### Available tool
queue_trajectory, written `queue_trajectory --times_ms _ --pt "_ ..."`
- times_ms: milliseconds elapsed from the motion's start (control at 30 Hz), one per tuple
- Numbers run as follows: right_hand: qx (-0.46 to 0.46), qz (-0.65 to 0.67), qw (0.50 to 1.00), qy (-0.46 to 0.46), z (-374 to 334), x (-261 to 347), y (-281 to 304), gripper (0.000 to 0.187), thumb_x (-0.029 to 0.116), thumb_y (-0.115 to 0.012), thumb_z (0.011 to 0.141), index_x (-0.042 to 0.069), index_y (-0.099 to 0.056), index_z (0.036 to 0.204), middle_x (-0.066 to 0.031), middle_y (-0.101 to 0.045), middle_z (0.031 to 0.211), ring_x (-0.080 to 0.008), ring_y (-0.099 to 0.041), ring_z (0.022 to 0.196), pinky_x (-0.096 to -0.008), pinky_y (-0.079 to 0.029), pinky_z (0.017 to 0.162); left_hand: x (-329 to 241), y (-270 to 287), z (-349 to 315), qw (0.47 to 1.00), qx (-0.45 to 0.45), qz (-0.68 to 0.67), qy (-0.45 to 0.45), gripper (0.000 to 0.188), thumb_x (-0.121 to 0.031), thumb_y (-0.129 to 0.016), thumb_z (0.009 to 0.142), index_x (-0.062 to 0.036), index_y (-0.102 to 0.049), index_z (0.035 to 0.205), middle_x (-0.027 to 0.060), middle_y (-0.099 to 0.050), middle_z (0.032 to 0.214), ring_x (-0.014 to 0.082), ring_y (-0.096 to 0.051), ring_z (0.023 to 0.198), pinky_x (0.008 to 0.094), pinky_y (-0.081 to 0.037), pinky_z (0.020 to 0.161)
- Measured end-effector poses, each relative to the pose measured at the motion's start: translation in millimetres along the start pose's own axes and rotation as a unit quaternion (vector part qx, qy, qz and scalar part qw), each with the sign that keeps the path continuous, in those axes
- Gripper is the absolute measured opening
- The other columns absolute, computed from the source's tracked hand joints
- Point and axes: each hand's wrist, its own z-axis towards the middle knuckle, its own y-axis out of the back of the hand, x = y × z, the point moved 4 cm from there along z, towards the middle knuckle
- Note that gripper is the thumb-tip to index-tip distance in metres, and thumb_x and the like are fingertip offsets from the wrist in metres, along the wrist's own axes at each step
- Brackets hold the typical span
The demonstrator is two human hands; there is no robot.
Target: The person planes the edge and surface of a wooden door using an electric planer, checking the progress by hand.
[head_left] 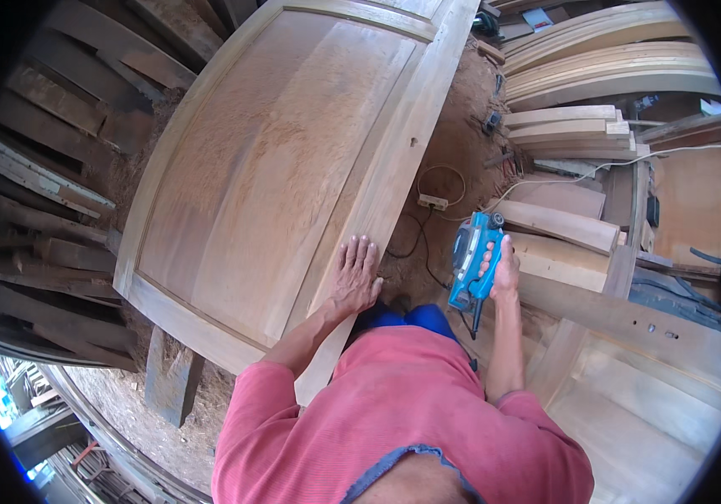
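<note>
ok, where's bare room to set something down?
Door panel, inside its frame, beyond the left hand: dusty but bare. Pale panel at lower right, below the board with holes: looks bare. Crowded: floor between frame and stacked boards, with a power strip; near it, the blue power tool in the right hand; packed dark boards far left.

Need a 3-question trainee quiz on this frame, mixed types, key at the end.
1. True or false: the left hand rests on the wooden door.
2. What does the right hand grip? A) a hammer B) a blue power tool C) a paintbrush
3. Fill in: in the picture, the pale socket block lies to the ____ of the wooden door.

Key: 1. True. 2. B. 3. right.
</note>
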Motion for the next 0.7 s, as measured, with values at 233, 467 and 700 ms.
queue_trajectory --times_ms 233,467,700 --pt "0.054 -0.017 0.998 -0.002 -16 -23 -2 0.05 0.057 -0.053 0.103 0.008 -0.057 0.1 -0.0008 -0.056 0.07 -0.0115 -0.054 0.051 -0.0277 -0.046 0.045 5 -1 -9 1.0 0.006 0.009 0.016 0.085 -0.046 -0.058 0.093 0.0007 -0.03 0.158 0.0265 -0.022 0.166 0.0442 -0.014 0.156 0.0566 -0.006 0.127" --pt "0.1 -0.066 0.993 -0.007 -33 -48 22 0.05 0.056 -0.054 0.103 0.006 -0.057 0.103 -0.0008 -0.056 0.071 -0.011 -0.054 0.051 -0.0269 -0.046 0.045 145 32 -61 0.927 -0.133 0.124 0.328 0.077 -0.045 -0.052 0.097 -0.0041 -0.03 0.159 0.0304 -0.019 0.166 0.0463 -0.015 0.155 0.0626 -0.012 0.124" --pt "0.106 -0.081 0.99 -0.032 -50 -89 27 0.047 0.059 -0.055 0.102 0.012 -0.057 0.102 0.0033 -0.055 0.072 -0.0071 -0.051 0.054 -0.0245 -0.046 0.046 196 39 -163 0.896 -0.102 0.11 0.418 0.073 -0.047 -0.044 0.101 -0.0123 -0.027 0.162 0.0252 -0.019 0.168 0.0441 -0.012 0.156 0.059 -0.008 0.125"
